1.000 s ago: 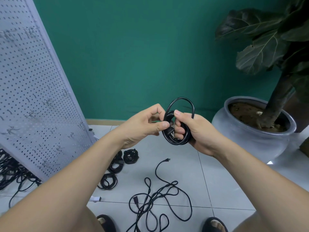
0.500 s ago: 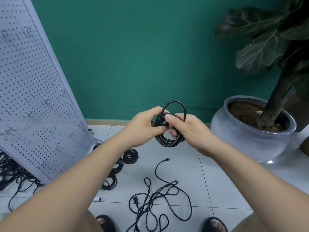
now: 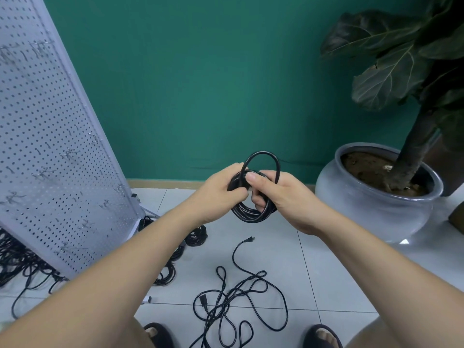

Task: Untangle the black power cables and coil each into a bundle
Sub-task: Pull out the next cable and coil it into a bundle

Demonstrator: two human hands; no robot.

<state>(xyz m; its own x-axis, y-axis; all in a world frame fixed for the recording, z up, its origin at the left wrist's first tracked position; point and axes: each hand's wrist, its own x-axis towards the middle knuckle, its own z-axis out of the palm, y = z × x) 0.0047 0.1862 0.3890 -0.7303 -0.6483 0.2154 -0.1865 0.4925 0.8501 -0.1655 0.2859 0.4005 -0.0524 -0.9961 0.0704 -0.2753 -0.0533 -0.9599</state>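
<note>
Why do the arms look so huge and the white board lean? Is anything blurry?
Head view: the wide-angle lens stretches the forearms toward the bottom corners and likely exaggerates the lean of the pegboard; light is soft, shadows faint under the loose cable; the left hand, right hand and coiled cable are sharp, only the top-left hooks smear.

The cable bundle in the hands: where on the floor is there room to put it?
Bare tiles lie between the loose tangled cable and the grey plant pot, and along the green wall. It is crowded by the pegboard, where coiled bundles already lie.
</note>
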